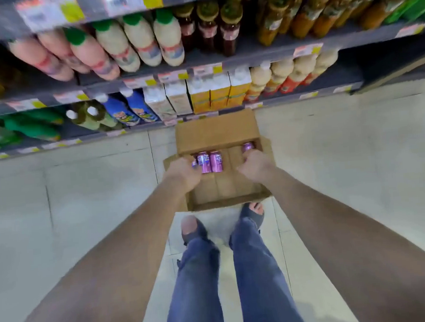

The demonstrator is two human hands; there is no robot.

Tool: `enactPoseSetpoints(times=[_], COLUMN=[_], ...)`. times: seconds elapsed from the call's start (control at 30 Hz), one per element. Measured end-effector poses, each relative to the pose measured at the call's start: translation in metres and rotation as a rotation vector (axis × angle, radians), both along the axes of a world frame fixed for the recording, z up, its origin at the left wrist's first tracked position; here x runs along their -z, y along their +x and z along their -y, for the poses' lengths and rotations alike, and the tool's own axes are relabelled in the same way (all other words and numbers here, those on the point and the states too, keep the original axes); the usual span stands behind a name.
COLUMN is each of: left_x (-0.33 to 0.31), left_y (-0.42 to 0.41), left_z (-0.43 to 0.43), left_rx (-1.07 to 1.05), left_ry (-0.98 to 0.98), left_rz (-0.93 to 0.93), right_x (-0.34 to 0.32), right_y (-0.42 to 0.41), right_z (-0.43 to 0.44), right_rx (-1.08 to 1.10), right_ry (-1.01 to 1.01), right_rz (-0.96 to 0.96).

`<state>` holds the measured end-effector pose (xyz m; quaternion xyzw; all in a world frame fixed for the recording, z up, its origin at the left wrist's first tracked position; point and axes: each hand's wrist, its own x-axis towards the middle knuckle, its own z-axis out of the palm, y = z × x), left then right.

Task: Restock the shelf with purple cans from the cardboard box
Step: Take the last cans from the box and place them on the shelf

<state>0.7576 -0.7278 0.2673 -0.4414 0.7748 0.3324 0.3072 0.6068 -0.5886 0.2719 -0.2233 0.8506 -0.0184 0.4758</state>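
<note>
A: Since the frame is smeared, can any label be read?

B: No. The purple cans carry pale pink-white print, illegible. Price tags [207,69] on the shelf [254,53] edges are white with yellow blocks, text blurred. No brand readable anywhere.

A: Box?

B: Cardboard box [217,131], open, flaps out, on the tiled floor [332,165], just in front of the bottom tier of the shelf. Sandalled feet [254,213] are just beside its near edge, with blue jeans [259,270] above them.

A: Cans inside?

B: Four visible, all along the far wall of the box. Three sit side by side at the left, one alone at the right. Bare cardboard between them and across the near half.

A: Left hand?

B: Left hand [183,173] is in the box at the left end, fingers curled round the far-left can [194,163], which it mostly hides. The two middle cans [204,162] are just beside it. Can't tell if the hand touches them.

A: Right hand?

B: Right hand [255,164] is curled over the lone can [248,147], knuckles toward the camera. Only the can's far end shows past the fingers.

A: Shelf stock?

B: Green-capped bottles [142,40], pink and cream, on an upper tier. Lower down are yellow cartons [219,92] and blue bottles [127,109].
</note>
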Motion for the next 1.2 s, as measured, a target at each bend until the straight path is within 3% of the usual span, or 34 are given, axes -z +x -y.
enactPoseSetpoints(times=[0.17, 0.37, 0.47, 0.63, 0.8, 0.93, 1.2], left_x=[0.131, 0.277, 0.333, 0.401, 0.446, 0.471, 0.48], left_y=[0.003, -0.015, -0.023, -0.029, -0.028, -0.031, -0.043], left_z=[-0.01, -0.003, 0.001, 0.005, 0.007, 0.006, -0.01], left_rx=[-0.133, -0.281, -0.242, -0.101, -0.013, 0.001, -0.279], left_ry=[0.002, 0.029, 0.0, -0.131, -0.166, -0.221, -0.256], left_rz=[0.126, 0.077, 0.053, 0.058, 0.076, 0.146, 0.1], right_x=[0.13, 0.287, 0.35, 0.436, 0.483, 0.501, 0.51], right_y=[-0.025, -0.037, -0.032, -0.015, -0.004, 0.007, 0.005], right_z=[0.006, 0.021, 0.027, 0.042, 0.05, 0.05, 0.042], right_rx=[0.11, 0.173, 0.283, 0.268, 0.342, 0.281, 0.349], right_ry=[0.039, 0.058, 0.027, -0.007, -0.039, 0.0, 0.02], right_rz=[0.07, 0.15, 0.168, 0.126, 0.124, 0.094, 0.077])
